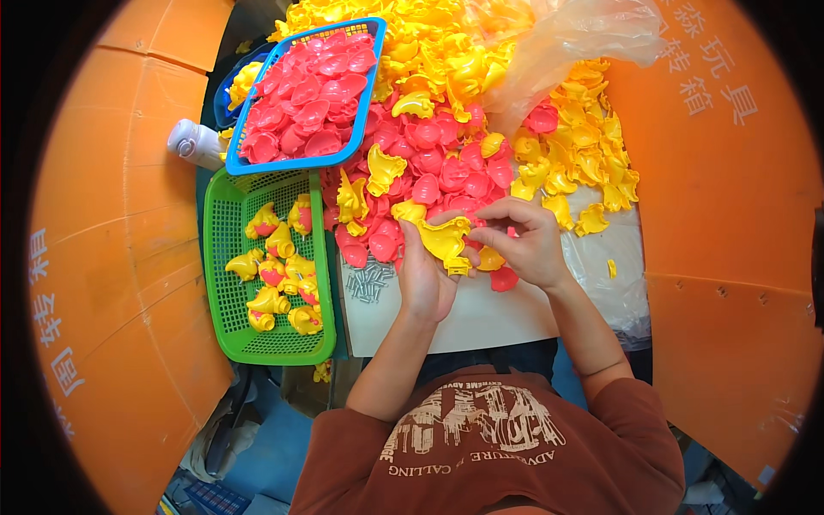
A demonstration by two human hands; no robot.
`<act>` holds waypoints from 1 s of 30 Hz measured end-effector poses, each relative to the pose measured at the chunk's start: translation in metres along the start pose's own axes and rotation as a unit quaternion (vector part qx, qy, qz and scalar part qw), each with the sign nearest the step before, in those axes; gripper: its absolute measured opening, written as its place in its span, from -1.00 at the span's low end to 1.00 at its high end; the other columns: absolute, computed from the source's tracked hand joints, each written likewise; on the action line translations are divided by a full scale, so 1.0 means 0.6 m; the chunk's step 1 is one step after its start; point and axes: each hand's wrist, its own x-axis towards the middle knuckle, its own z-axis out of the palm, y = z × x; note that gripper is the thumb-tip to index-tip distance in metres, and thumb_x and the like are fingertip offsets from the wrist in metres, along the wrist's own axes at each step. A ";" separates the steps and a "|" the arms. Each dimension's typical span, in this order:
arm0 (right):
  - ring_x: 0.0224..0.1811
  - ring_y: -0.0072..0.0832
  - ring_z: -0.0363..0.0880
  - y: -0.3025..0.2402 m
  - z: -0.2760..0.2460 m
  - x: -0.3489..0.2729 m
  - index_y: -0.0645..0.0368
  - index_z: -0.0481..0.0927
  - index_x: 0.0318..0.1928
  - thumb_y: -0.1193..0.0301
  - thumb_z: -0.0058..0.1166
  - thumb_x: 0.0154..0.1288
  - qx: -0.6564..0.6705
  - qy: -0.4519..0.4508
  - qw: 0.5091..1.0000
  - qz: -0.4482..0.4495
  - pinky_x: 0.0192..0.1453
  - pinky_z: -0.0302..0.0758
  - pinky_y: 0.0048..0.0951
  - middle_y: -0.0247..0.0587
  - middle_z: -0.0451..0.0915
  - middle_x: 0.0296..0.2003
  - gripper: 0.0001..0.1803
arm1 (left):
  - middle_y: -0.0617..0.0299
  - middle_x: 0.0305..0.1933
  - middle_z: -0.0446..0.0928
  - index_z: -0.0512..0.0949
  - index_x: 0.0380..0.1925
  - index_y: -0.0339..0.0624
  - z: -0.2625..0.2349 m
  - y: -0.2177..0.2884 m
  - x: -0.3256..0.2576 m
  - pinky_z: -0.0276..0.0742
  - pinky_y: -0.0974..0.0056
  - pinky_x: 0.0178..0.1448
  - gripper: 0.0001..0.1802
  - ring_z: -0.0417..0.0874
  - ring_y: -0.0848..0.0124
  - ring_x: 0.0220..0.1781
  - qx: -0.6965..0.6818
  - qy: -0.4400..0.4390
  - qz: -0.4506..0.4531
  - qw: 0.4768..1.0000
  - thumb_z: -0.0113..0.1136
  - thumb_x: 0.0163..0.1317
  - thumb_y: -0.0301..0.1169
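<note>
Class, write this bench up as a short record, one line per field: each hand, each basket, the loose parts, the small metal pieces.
Left hand: holds a yellow shell
Right hand: fingers at the shell's right edge
Blue basket: pinkish-red shells
Green basket: yellow-and-red pieces
Loose parts: heaped red and yellow
Metal pieces: on the white tabletop, left of the left hand

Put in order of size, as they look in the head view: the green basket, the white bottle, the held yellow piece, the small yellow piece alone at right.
1. Green basket
2. White bottle and held yellow piece: too alike to rank
3. Small yellow piece
</note>
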 end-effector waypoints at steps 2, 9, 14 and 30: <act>-0.37 -0.67 0.53 0.017 0.000 -0.007 0.32 0.56 -0.29 0.63 0.23 0.03 0.061 0.013 0.998 0.017 -0.28 0.47 -0.67 -0.27 0.58 -0.39 -0.81 | 0.12 -0.14 0.47 0.37 0.02 -0.17 0.003 -0.001 0.002 0.46 0.30 -0.37 -0.26 0.56 0.32 -0.38 -0.007 0.007 0.005 1.000 -0.60 0.33 0.21; -0.35 -0.64 0.54 0.006 0.011 -0.028 0.32 0.56 -0.22 0.63 0.20 0.08 0.141 0.059 0.986 0.069 -0.25 0.48 -0.64 -0.28 0.56 -0.35 -0.80 | 0.15 -0.18 0.45 0.36 -0.04 -0.15 0.015 -0.001 -0.003 0.41 0.32 -0.45 -0.38 0.55 0.34 -0.44 -0.030 0.026 0.018 0.999 -0.44 0.36 0.15; -0.48 -0.60 0.46 -0.002 -0.011 -0.015 0.29 0.57 -0.18 0.58 0.20 0.06 -0.126 0.026 0.991 -0.042 -0.38 0.40 -0.60 -0.25 0.53 -0.41 -0.75 | 0.16 -0.24 0.41 0.30 -0.14 -0.19 -0.009 0.004 -0.007 0.40 0.41 -0.52 -0.77 0.52 0.45 -0.52 0.178 0.036 -0.034 0.983 0.04 0.30 -0.35; -0.38 -0.20 0.54 0.075 -0.062 0.004 0.10 0.59 -0.14 0.49 0.14 0.04 -0.536 0.078 0.840 0.003 -0.35 0.48 -0.30 -0.13 0.52 -0.41 -0.70 | -0.24 0.14 0.37 0.45 -0.06 -0.38 0.014 0.037 0.007 0.39 0.13 0.16 -0.70 0.45 -0.05 0.16 0.688 0.060 0.380 0.615 0.07 0.22 -0.48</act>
